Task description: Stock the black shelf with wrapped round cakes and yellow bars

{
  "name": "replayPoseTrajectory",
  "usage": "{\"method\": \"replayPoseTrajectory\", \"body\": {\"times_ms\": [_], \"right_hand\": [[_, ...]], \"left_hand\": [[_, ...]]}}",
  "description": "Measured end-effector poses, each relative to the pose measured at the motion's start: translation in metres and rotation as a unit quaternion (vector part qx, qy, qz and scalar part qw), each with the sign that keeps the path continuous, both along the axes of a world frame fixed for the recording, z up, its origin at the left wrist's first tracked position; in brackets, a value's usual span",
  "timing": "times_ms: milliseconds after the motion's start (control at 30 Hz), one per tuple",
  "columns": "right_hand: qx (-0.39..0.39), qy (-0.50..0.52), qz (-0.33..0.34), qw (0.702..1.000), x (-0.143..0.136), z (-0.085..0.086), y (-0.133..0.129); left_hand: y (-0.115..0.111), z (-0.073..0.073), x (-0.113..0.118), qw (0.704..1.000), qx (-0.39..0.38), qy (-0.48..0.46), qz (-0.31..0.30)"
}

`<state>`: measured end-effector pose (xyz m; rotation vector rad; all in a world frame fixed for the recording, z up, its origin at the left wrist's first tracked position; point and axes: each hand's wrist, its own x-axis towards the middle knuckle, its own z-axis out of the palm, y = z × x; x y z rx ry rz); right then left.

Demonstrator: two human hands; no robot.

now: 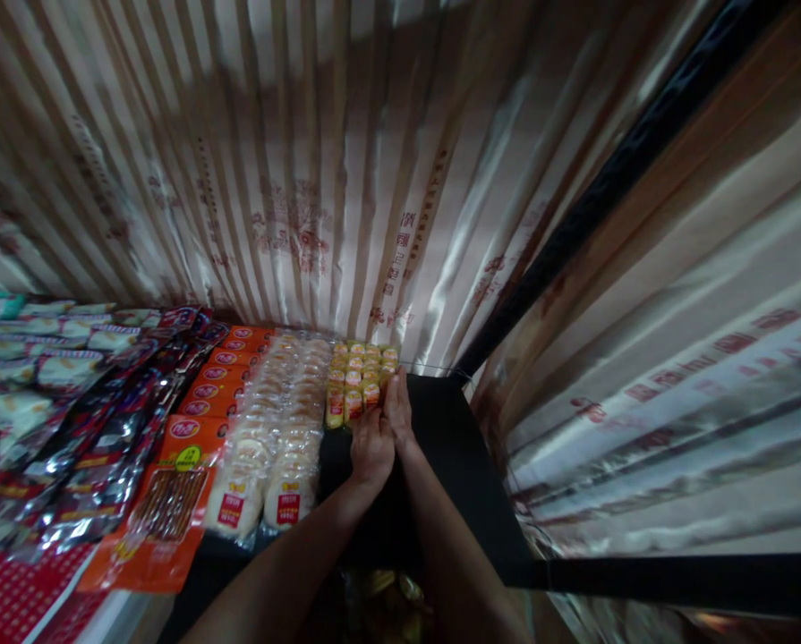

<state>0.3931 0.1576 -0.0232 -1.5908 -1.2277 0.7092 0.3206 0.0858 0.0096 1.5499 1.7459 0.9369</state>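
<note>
A block of small yellow packets with red and white labels (353,380) stands in rows on a black shelf (444,447). At its front right corner is my left hand (373,444), fingers pointing forward against the packets. My right hand (398,410) lies flat along the right side of the block, its fingers straight and together. The two hands are side by side and seem to touch. Neither is wrapped round a packet. Part of the block's right corner is hidden behind the fingers.
Left of the block run two rows of clear-wrapped round pale cakes (293,447), orange snack bags (195,434), dark shiny packets (97,456) and white packets (71,367). A printed pleated curtain (293,179) hangs behind. A black post (594,197) slants up at the right.
</note>
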Motion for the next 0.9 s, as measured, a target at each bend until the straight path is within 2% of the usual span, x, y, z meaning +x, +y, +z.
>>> {"method": "replayPoseTrajectory", "body": {"times_ms": [100, 267, 600, 900], "right_hand": [[-0.015, 0.0, -0.008, 1.0, -0.002, 0.0, 0.005], [0.014, -0.019, -0.01, 1.0, -0.008, -0.004, 0.007], [-0.005, -0.066, -0.021, 0.998, -0.014, 0.003, 0.002], [0.005, -0.117, -0.079, 0.99, -0.026, 0.006, 0.001]], "left_hand": [[0.0, 0.002, -0.001, 1.0, -0.009, 0.0, -0.001], [-0.005, 0.005, -0.003, 1.0, -0.002, -0.023, 0.014], [-0.02, 0.001, -0.011, 0.99, 0.013, -0.035, 0.132], [-0.011, -0.004, -0.013, 0.995, 0.002, -0.009, 0.097]]}}
